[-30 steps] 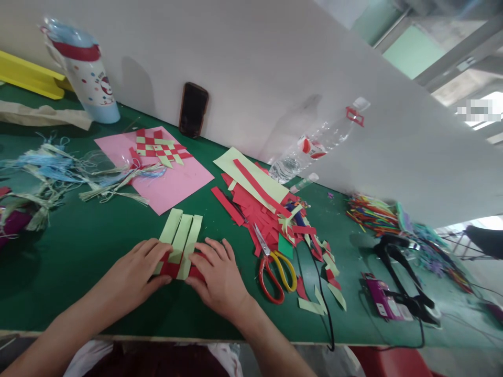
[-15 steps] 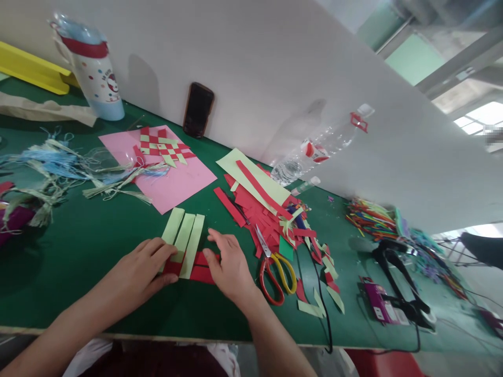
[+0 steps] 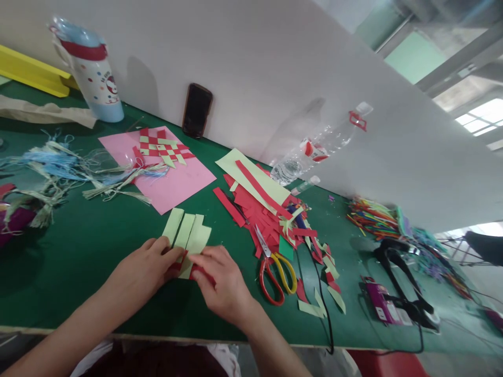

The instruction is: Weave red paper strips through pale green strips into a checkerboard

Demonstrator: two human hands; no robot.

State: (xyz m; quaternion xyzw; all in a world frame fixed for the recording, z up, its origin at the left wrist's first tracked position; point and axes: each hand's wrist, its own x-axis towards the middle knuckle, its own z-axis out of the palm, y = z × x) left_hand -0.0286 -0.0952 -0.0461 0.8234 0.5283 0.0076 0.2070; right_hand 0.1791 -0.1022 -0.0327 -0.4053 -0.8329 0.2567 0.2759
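Note:
In the head view, several pale green paper strips (image 3: 184,230) stand side by side over red paper strips (image 3: 195,269) at the table's near side. My left hand (image 3: 146,266) grips the left part of these strips, its fingers pressed down on them and its thumb mostly hidden. From the right, my right hand (image 3: 223,283) pinches the strips with thumb and fingers, close to my left fingertips. One pale green end slants out to the right above my right fingers. How the strips cross under my fingers is hidden.
Scissors (image 3: 271,262) with red and yellow handles lie right of my hand, beside a pile of red paper (image 3: 257,212). Pink paper (image 3: 176,183) holds woven pieces (image 3: 165,145). A phone (image 3: 197,110) and a bottle (image 3: 314,152) lean at the wall; a black cable (image 3: 327,309) crosses the edge.
My right hand has moved left and closed on the strips. A pale green end now slants out to the right at the top. My left fingers have shifted slightly right.

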